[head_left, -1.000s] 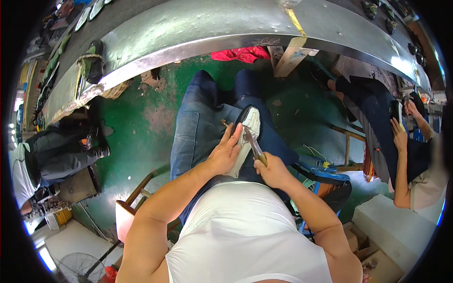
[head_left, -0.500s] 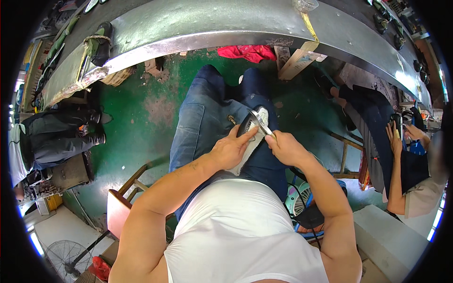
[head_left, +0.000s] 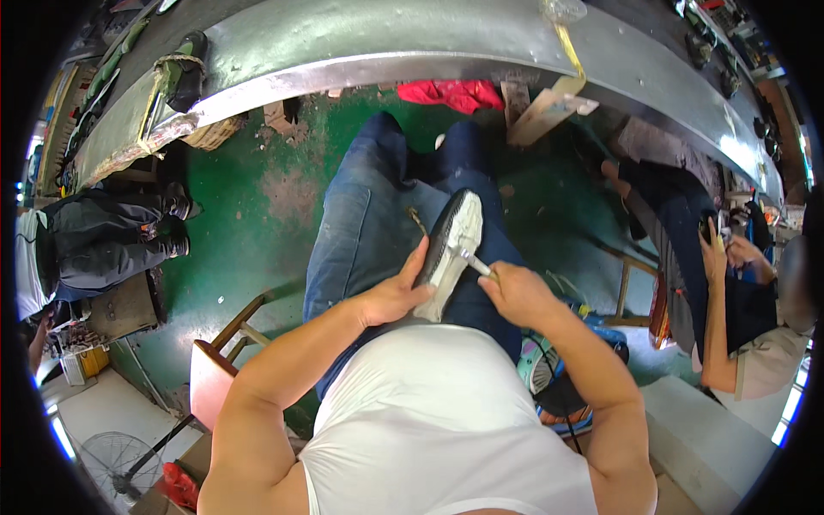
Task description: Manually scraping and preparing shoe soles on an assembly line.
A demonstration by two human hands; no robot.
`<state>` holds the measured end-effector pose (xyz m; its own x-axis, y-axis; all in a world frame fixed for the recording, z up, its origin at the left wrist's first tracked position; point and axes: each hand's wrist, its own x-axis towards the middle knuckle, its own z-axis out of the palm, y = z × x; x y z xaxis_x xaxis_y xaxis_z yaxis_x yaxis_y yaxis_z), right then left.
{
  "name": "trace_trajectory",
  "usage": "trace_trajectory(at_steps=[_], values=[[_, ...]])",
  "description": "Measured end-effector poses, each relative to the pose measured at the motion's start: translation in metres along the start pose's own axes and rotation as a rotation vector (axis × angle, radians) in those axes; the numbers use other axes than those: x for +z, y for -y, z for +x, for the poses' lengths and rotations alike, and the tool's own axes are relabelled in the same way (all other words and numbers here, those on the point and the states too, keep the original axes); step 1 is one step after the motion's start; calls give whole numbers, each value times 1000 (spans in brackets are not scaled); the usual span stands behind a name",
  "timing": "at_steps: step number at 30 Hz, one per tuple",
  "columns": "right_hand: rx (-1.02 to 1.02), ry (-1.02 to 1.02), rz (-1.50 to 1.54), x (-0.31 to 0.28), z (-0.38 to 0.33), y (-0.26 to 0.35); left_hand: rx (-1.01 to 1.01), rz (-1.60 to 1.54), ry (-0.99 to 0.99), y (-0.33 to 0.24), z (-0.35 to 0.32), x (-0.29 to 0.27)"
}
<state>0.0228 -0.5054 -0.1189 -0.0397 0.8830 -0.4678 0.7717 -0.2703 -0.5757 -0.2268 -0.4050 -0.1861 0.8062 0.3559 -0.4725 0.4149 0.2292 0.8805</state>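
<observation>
A shoe (head_left: 453,232) lies bottom up across my lap, its dark upper showing along the left edge and its underside whitish and rough. My left hand (head_left: 395,293) grips the shoe near its lower end, thumb over the pale underside and fingers along the dark side. In my right hand (head_left: 522,294) is a hammer (head_left: 477,263) with a short pale handle. Its metal head is at the middle of the underside; whether it touches cannot be told.
A metal-topped bench (head_left: 386,69) curves across the far side, with a dark shoe (head_left: 184,73) on its left. A red cloth (head_left: 451,96) lies beneath. Wooden stools (head_left: 215,382) stand at both sides. A person (head_left: 747,300) sits at right, another (head_left: 103,232) is at left.
My left hand has slid from the middle of the underside to the shoe's lower left side. The hammer has tipped round, its curved metal head no longer showing full length. The shoe stands more upright.
</observation>
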Motion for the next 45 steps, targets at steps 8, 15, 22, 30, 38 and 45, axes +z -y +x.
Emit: trace_trajectory(at_steps=[8, 15, 22, 30, 38, 45], values=[[-235, -207, 186, 7, -11, 11, 134, -115, -209, 4, 6, 16], [-98, -188, 520, 36, -12, -26, 77, -501, -115, -24, -12, -24], [108, -204, 624, 48, -5, -33, 375, -942, -43, -151, -16, -72], [117, -174, 541, 46, 0, -36, 445, -1125, -188, -205, 40, -97], [110, -156, 551, 48, 4, -39, 445, -1119, -211, -204, 48, -108], [169, -88, 715, 52, 11, -52, 393, -973, -286, -228, 64, -137]])
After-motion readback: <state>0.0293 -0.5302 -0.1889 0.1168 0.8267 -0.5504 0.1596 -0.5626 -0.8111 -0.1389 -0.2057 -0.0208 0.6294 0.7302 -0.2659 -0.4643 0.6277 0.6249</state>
